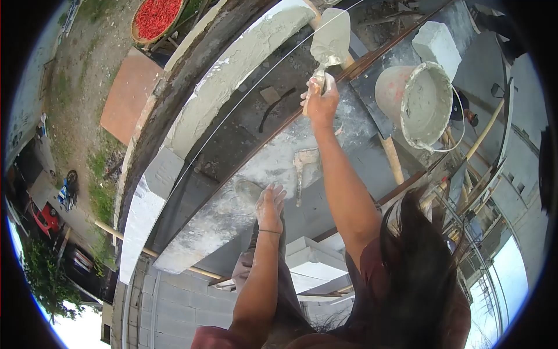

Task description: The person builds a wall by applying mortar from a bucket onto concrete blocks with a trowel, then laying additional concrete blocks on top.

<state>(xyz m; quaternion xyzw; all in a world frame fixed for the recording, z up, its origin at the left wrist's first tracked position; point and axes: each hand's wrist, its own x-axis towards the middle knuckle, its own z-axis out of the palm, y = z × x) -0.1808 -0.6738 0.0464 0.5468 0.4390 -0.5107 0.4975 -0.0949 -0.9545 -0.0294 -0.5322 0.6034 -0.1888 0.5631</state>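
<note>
My right hand (321,103) is closed round the handle of a trowel (330,39), whose broad blade is coated with grey mortar. The blade is close to the far end of a curved row of pale blocks (156,177), topped with a layer of wet mortar (224,78). My left hand (271,208) is held over the dusty scaffold board (215,218), fingers stretched out and nothing in them. An L-shaped, mortar-crusted tool (302,168) lies on the board between my arms. To the right, a bucket (401,93) holds grey mortar.
A taut white string (232,113) runs along the block row. Near the bucket stands a white block (437,49); more white blocks (314,262) are below. Bamboo poles (392,160) support the boards. Far below are a basket of red chillies (156,18), a motorbike and a red car.
</note>
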